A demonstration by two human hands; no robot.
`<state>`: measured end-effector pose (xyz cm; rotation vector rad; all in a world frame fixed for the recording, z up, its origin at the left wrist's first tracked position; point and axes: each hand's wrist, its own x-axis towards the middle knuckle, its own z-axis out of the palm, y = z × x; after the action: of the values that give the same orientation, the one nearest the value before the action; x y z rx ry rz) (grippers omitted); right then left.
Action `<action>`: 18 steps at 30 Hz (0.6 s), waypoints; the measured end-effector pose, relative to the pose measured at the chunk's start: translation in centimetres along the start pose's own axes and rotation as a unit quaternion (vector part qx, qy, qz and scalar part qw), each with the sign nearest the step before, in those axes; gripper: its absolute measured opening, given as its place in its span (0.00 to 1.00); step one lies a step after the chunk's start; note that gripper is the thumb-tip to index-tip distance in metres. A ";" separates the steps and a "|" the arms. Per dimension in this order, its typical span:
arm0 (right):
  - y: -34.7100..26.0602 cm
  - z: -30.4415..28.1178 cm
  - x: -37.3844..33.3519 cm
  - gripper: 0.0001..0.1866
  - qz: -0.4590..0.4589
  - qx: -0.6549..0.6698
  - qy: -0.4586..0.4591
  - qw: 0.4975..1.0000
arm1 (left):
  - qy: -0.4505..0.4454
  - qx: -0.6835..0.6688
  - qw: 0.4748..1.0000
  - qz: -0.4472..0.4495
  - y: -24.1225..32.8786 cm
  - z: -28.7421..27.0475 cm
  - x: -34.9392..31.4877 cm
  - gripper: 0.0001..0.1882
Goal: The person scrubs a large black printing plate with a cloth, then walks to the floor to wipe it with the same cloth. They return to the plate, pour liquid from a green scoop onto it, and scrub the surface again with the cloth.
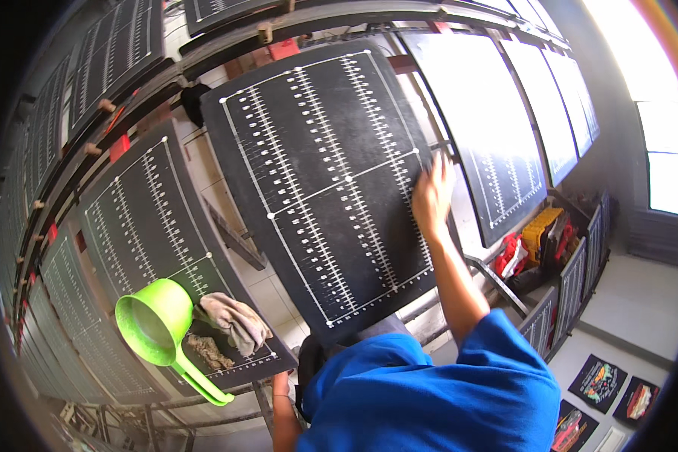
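Observation:
In front of me lies a black board (316,177) printed with white ruled lines, a white border and rows of small marks. At its right edge is my right hand (433,197), its fingers stretched out and slightly blurred. Down by the near corner of the left-hand board (139,203) is my left hand (281,383), mostly hidden, so its fingers do not show. On that same board sit a lime-green dipper (162,305) with a long handle, a greyish crumpled cloth (235,322) and a brown, rough-looking wad (209,352).
More marked boards stand in rows on metal and wooden racks, some glaring with light (474,98) at the right. A yellow basket (544,230) and red bundles (511,255) lie beyond my right arm. Dark printed sheets (598,383) lie at lower right.

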<state>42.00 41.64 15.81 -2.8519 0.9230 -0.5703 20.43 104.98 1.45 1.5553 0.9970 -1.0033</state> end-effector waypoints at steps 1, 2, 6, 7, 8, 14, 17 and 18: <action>-2.2 2.3 5.0 0.23 -0.042 -0.035 0.017 0.998 | 0.012 -0.003 1.000 0.001 -0.1 0.1 -1.1 0.25; -5.2 3.3 10.0 0.15 -0.115 -0.110 -0.022 0.987 | 0.020 -0.006 1.000 -0.001 -0.5 0.2 -2.4 0.25; -13.1 10.9 23.9 0.27 0.054 -0.118 0.040 0.991 | 0.017 0.014 1.000 0.007 0.3 0.3 -6.3 0.24; -17.7 12.9 23.3 0.27 0.014 -0.135 0.044 0.990 | 0.026 -0.035 0.999 0.006 -0.5 0.2 -6.8 0.21; -25.7 11.7 19.2 0.28 -0.105 -0.091 -0.014 0.990 | 0.038 -0.068 0.997 -0.008 -2.4 0.8 -7.6 0.22; -31.1 10.2 9.7 0.25 -0.349 0.201 0.002 0.915 | -0.008 -0.048 0.999 0.003 -3.1 1.0 -5.4 0.23; -26.7 1.0 -4.6 0.24 -0.416 0.202 -0.139 0.876 | -0.006 -0.063 0.998 0.009 -2.2 1.3 -4.9 0.25; -24.2 -2.7 -9.4 0.26 -0.438 0.177 -0.205 0.857 | -0.019 -0.040 0.999 0.020 -1.4 1.1 -4.3 0.25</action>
<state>47.15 66.86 20.07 -2.7141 -0.5413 -0.1179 17.61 103.63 4.88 1.4803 0.9644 -0.9501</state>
